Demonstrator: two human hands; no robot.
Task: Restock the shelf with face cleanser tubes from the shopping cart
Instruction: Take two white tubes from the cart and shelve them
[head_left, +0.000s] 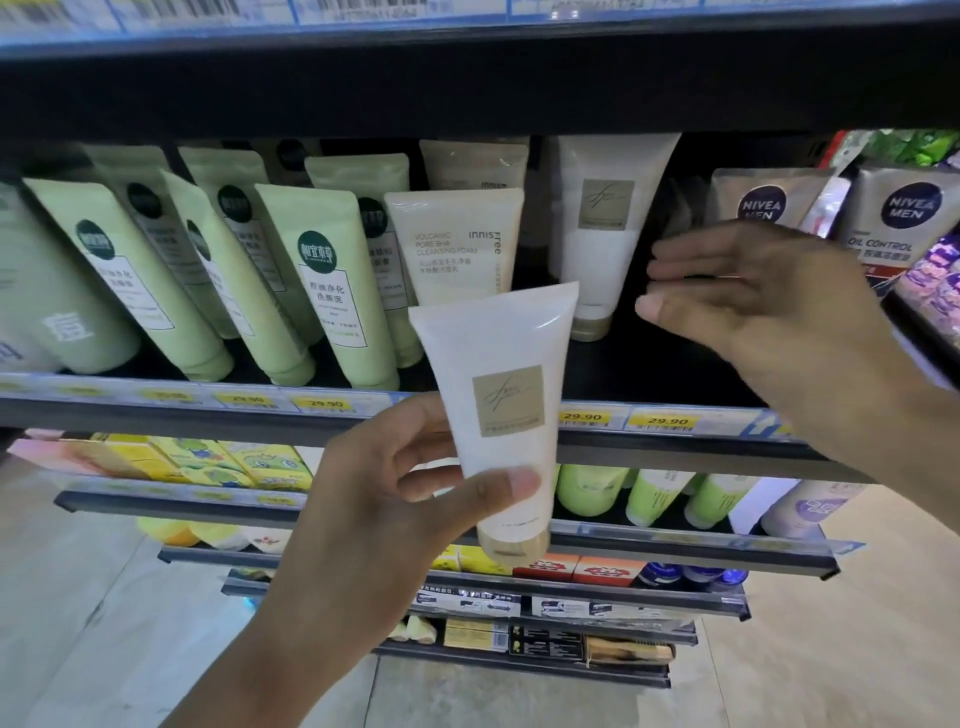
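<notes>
My left hand (410, 483) grips a white face cleanser tube (501, 384) with a beige label and gold cap, held cap-down in front of the shelf edge (597, 421). A matching white tube (605, 228) stands at the back of the shelf, up and to the right of the held one. My right hand (763, 306) hovers with straight fingers in the dark gap just right of that standing tube, holding nothing. The shopping cart is out of view.
Green tubes (322, 291) lean in rows at the left, cream Innisfree tubes (457, 244) stand behind the held tube, and Nivea Men tubes (904, 218) fill the right. Yellow price tags line the shelf edge. Lower shelves (467, 587) carry boxes and bottles.
</notes>
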